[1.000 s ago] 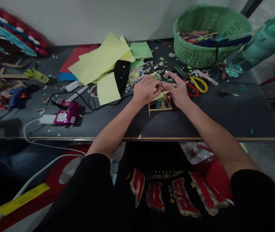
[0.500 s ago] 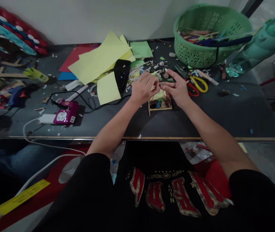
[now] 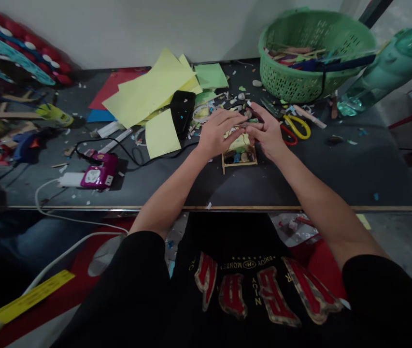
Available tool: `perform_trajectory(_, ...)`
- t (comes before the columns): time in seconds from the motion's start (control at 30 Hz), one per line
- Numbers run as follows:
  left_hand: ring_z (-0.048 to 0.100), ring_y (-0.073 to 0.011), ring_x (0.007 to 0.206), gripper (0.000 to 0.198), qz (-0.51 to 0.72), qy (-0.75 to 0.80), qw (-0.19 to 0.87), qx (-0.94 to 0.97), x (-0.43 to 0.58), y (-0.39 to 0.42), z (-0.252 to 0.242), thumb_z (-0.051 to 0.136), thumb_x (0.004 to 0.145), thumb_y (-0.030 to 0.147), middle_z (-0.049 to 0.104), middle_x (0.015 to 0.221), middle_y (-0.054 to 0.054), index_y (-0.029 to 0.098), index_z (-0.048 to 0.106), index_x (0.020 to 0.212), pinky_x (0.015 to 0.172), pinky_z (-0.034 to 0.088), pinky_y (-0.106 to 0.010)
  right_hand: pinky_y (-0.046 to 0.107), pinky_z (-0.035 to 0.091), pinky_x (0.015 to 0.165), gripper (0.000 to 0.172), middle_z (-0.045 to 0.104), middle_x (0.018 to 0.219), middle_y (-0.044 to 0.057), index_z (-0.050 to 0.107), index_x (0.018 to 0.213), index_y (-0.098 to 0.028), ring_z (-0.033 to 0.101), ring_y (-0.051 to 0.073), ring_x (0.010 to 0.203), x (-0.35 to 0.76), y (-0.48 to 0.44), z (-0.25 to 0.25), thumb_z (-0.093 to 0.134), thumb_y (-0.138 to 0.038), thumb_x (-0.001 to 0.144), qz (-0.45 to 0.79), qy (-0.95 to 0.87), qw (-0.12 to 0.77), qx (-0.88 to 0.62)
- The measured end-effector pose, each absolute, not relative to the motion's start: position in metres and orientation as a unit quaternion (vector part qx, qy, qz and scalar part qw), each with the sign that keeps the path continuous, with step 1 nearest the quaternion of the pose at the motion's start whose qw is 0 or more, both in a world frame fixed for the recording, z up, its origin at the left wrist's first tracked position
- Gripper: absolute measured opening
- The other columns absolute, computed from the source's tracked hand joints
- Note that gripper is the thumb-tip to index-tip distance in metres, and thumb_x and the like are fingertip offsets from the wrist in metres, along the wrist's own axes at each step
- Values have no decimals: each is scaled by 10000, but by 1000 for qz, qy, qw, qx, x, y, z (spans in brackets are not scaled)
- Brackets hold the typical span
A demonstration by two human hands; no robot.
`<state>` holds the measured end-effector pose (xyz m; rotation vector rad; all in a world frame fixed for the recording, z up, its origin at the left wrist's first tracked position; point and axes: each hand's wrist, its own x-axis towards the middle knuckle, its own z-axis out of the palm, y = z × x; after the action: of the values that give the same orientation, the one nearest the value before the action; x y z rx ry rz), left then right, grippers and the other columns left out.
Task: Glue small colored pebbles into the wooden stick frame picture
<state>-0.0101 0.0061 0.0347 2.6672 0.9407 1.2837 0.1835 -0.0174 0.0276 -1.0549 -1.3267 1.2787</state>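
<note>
Left hand [image 3: 216,134] uncurls, fingers straighter now! Right hand's [image 3: 271,137] forefinger spread, pinch unclear; shirt [image 3: 251,295] reads "ENJOY", "MONEY".

One view is given, taken from the person's own head and turned forward and steeply down, so that the shirt [image 3: 249,241] is seen from above at six o'clock and the wall [image 3: 213,29] at twelve. The desk [image 3: 336,159] is spanned almost from side to side, with the basket [image 3: 285,79] caught between one and two o'clock and the bottle [image 3: 383,77] cut off at two. The left hand [image 3: 218,130] and right hand [image 3: 269,135] are viewed nearby, from behind, just off centre toward twelve.
</note>
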Motion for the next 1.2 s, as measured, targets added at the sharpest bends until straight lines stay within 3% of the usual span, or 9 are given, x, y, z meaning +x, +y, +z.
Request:
perform_trajectory(0.2, 702, -189, 959, 393, 426, 301, 30, 853, -8, 11, 30, 446, 997, 528, 743, 945, -49, 244, 718, 987, 920, 527, -426, 326, 565, 542, 1157, 752, 1113, 64, 358, 1512, -331, 679, 181, 703, 185, -15, 26, 842, -697, 527, 546, -542, 477, -425)
perform_trajectory(0.37, 687, -187, 927, 406, 436, 318, 58, 840, -7, 3, 34, 390, 1016, 522, 718, 897, -62, 236, 670, 948, 902, 544, -415, 364, 585, 567, 1113, 761, 1048, 33, 399, 1491, -349, 691, 207, 732, 185, -17, 27, 854, -672, 528, 557, -547, 463, -419)
perform_trajectory(0.5, 671, -158, 743, 507, 497, 376, 127, 771, -8, 4, 32, 208, 1038, 553, 634, 786, -41, 250, 615, 1019, 700, 574, -356, 436, 609, 626, 1103, 760, 1038, 23, 386, 1501, -366, 702, 234, 776, 186, -20, 30, 840, -683, 547, 569, -551, 452, -410)
perform_trajectory(0.6, 575, -114, 527, 607, 537, 394, 163, 728, -8, 12, 29, 81, 1031, 564, 528, 653, -10, 241, 593, 986, 537, 524, -310, 476, 607, 674, 1093, 750, 1077, 31, 390, 1498, -374, 703, 245, 815, 188, -21, 31, 817, -718, 553, 576, -550, 449, -405)
perform_trajectory(0.77, 485, -80, 439, 597, 542, 407, 186, 711, -12, 21, 23, 252, 1002, 652, 479, 531, 16, 227, 601, 771, 439, 443, -245, 458, 590, 656, 1093, 728, 1127, 37, 403, 1492, -386, 705, 262, 865, 193, -20, 31, 752, -810, 547, 574, -556, 451, -397)
perform_trajectory(0.9, 580, -104, 553, 578, 559, 408, 171, 701, -21, 35, 14, 355, 947, 718, 646, 757, -32, 254, 694, 1015, 507, 514, -276, 447, 583, 656, 1064, 707, 1209, 47, 396, 1496, -390, 698, 244, 853, 195, -19, 31, 723, -823, 580, 574, -561, 451, -389)
perform_trajectory(1.0, 652, -145, 669, 641, 575, 413, 156, 689, -26, 48, 10, 355, 916, 760, 668, 974, -85, 274, 681, 1177, 630, 572, -341, 453, 583, 668, 1083, 705, 1219, 50, 407, 1494, -381, 697, 242, 843, 195, -19, 32, 709, -846, 564, 566, -562, 454, -397)
perform_trajectory(1.1, 698, -209, 789, 716, 563, 401, 157, 706, -30, 56, 8, 270, 911, 788, 654, 910, -84, 279, 637, 1256, 728, 585, -407, 454, 579, 661, 1104, 713, 1181, 46, 413, 1492, -382, 703, 260, 873, 194, -19, 32, 701, -864, 541, 562, -565, 453, -399)
perform_trajectory(1.2, 696, -181, 769, 721, 557, 398, 170, 709, -36, 61, 3, 254, 925, 778, 634, 765, -43, 228, 668, 1139, 717, 579, -353, 452, 570, 650, 1116, 711, 1157, 58, 401, 1497, -368, 701, 271, 894, 193, -19, 31, 709, -857, 543, 568, -564, 452, -393)
